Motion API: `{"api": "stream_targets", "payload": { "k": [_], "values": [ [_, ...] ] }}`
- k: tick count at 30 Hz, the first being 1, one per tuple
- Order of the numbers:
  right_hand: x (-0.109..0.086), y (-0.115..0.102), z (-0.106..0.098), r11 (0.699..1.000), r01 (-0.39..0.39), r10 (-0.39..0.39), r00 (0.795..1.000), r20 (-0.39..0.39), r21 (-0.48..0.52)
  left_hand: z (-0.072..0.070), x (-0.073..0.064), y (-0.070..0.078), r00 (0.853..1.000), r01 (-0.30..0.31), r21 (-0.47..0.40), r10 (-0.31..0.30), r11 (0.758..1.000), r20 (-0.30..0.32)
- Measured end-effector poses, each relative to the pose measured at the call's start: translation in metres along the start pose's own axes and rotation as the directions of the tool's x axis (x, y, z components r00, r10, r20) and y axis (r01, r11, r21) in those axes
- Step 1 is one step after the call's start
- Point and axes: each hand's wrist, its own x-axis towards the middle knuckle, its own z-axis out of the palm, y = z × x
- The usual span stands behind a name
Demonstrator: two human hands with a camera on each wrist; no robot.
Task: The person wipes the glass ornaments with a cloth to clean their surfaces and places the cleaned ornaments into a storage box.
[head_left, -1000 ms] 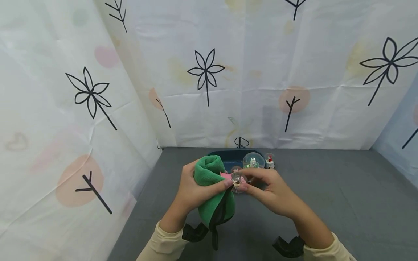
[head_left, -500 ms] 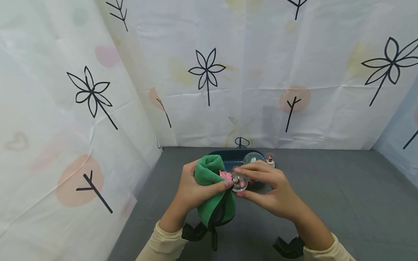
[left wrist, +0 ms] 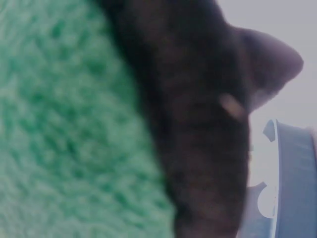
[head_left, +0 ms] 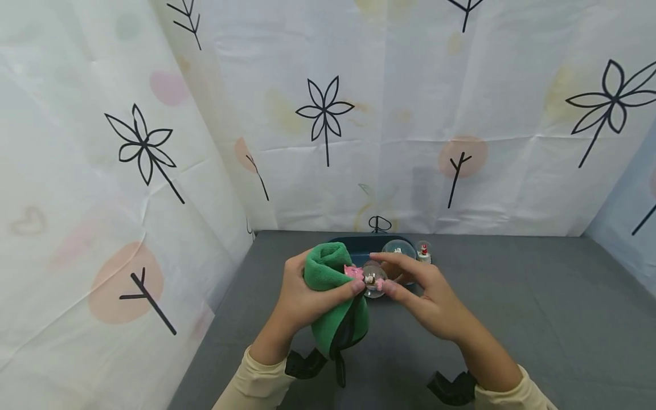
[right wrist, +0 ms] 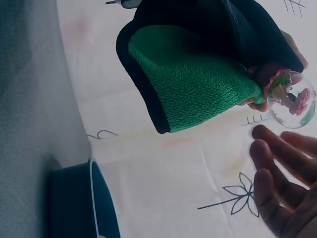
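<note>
A small snow globe [head_left: 373, 279] with a pink base lies tilted sideways in front of me, its clear ball facing right. My left hand [head_left: 299, 296] grips a dark-edged green cloth [head_left: 328, 267] bunched around that base, thumb along the front. The cloth fills much of the left wrist view. My right hand [head_left: 435, 299] is beside the ball, thumb tip right at its edge and index finger stretched above it. From the right wrist, several relaxed fingers [right wrist: 280, 161] show apart from the ball, with a pink figure inside the glass.
Behind the hands, a dark blue tray [head_left: 361, 245] stands near the back edge of the grey table [head_left: 523, 296]. A larger snow globe [head_left: 401, 246] shows there, partly behind my right hand. A small globe with a red figure [head_left: 423, 250] stands right of it. Patterned cloth walls enclose the table.
My right fingers have loosened from the snow globe's ball, the index finger lifting up and away. The ball has turned slightly. My left hand keeps its hold on the cloth.
</note>
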Motion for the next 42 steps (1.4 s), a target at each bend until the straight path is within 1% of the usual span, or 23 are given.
{"api": "stream_targets", "payload": {
  "k": [2,5,9,13,17,18,21,23,25,29,32,35,39,42],
  "values": [
    [0.0,0.0,-0.001,0.997,-0.07,0.069,0.997,0.044,0.026,0.0,0.0,-0.001,1.0,-0.009,0.0,0.009,1.0,-0.005],
    [0.0,-0.002,-0.001,0.987,-0.138,0.13,0.986,0.102,0.078,0.001,-0.001,-0.001,1.0,-0.019,-0.012,0.019,1.0,0.001],
    [0.0,-0.004,-0.001,0.984,-0.143,0.132,0.986,0.106,0.104,0.002,0.0,-0.002,1.0,-0.02,-0.036,0.02,0.999,0.011],
    [0.0,-0.005,-0.001,0.986,-0.133,0.125,0.988,0.088,0.102,0.003,0.0,-0.003,1.0,-0.019,-0.028,0.019,0.999,0.007],
    [0.0,-0.004,-0.001,0.993,-0.075,0.069,0.995,0.071,0.087,0.002,0.0,-0.003,1.0,-0.023,-0.027,0.023,0.999,0.003],
    [0.0,-0.004,-0.001,0.996,-0.051,0.046,0.997,0.062,0.074,0.002,0.0,-0.003,1.0,-0.022,-0.03,0.022,0.999,0.003],
    [0.0,-0.002,0.0,0.998,0.057,-0.058,0.998,0.021,0.039,0.001,0.0,-0.002,1.0,-0.012,-0.041,0.012,0.999,0.002],
    [0.0,-0.001,0.0,0.993,0.114,-0.113,0.993,-0.01,0.015,0.001,0.0,-0.002,1.0,-0.006,-0.045,0.006,0.999,0.002],
    [0.001,0.0,0.001,0.986,0.166,-0.165,0.986,-0.033,0.011,0.001,0.0,-0.001,1.0,-0.003,-0.048,0.003,0.999,0.005],
    [0.002,0.001,0.003,0.974,0.228,-0.226,0.972,-0.061,0.022,0.001,0.0,-0.002,1.0,-0.003,-0.037,0.003,0.999,0.007],
    [0.003,0.002,0.004,0.968,0.251,-0.249,0.966,-0.071,0.017,0.0,0.001,-0.002,1.0,-0.001,-0.023,0.001,1.0,0.006],
    [0.003,0.002,0.004,0.968,0.253,-0.251,0.965,-0.077,0.009,-0.001,0.001,-0.002,1.0,-0.006,-0.014,0.006,1.0,0.005],
    [0.003,0.001,0.003,0.97,0.242,-0.242,0.966,-0.095,-0.009,-0.005,0.002,-0.002,1.0,-0.029,0.001,0.029,1.0,-0.002],
    [0.003,0.001,0.0,0.971,0.239,-0.239,0.963,-0.127,-0.018,-0.008,0.003,-0.001,0.999,-0.051,0.004,0.051,0.999,-0.011]
  ]
}}
